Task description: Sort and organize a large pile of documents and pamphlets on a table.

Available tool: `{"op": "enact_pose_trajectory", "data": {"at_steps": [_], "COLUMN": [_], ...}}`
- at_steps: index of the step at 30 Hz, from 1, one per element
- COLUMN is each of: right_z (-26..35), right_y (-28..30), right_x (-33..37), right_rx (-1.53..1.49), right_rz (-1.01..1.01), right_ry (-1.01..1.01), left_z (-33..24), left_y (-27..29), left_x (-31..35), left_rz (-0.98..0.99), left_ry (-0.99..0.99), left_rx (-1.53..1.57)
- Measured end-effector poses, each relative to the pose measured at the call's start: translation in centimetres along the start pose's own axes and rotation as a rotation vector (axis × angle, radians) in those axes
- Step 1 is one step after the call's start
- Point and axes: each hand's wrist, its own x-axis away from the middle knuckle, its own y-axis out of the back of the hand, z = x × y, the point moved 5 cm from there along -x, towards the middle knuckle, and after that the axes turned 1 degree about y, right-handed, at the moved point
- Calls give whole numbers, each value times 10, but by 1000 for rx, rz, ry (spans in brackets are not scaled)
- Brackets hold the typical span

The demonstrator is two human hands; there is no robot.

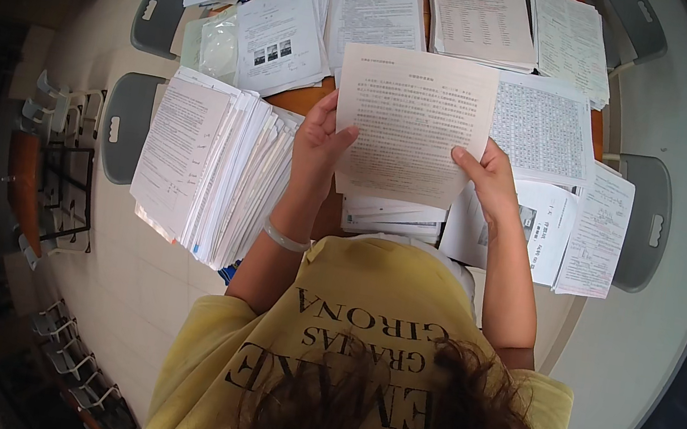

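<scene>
Obs.: I hold one white printed sheet of paper point(411, 126) up over the brown wooden worktop point(308, 102), one hand on each side edge. My left hand point(319, 142) has its grip pressed onto the sheet's left edge, thumb on the printed face, the other fingers behind it (not visible, so I cannot say how they lie). My right hand point(486, 177) does the same on the right edge, thumb on top. Both grips are closed on the paper; neither is spread.

Position: the sheet sits in the middle of the view, just above a small stack of white papers point(393, 216) that lies near my body. To my left is a tall fanned pile of white pages point(215, 166), leaning outward past the worktop edge. To my right lie flat printed sheets point(567, 234), and further back a densely printed page point(543, 125).

Risks, as I judge them:
- The grips are at the edges only, so the sheet may sag or crease if either thumb slackens.
- The fanned pile looks unsteady; a knock from my left elbow could slide pages onto the floor.
- Piles lie close together (several overlap), so a sheet set down carelessly could land on the wrong one.
</scene>
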Motion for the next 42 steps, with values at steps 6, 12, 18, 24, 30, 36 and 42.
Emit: {"op": "enact_pose_trajectory", "data": {"at_steps": [6,12,18,24,30,36,42], "right_z": [-5,-10,-10,-13,-13,-18,-25], "right_y": [1,7,12,14,13,16,30], "right_x": [0,-1,0,0,0,-1,-3], "right_rx": [-10,-49,-36,-44,-50,-61,-334], "right_rz": [-4,-21,-48,-44,-34,-18,-182], "right_ry": [10,-49,-29,-48,-46,-34,-67], "left_z": [1,5,6,7,6,9,22], "left_y": [-1,-5,-11,-12,-11,-11,-2], "left_x": [-1,-3,-4,-4,-2,-2,-4], "left_rz": [11,15,14,25,25,25,18], "left_ry": [26,33,23,49,30,35,32], "left_rx": [9,9,-11,-38,-25,-22,-48]}}
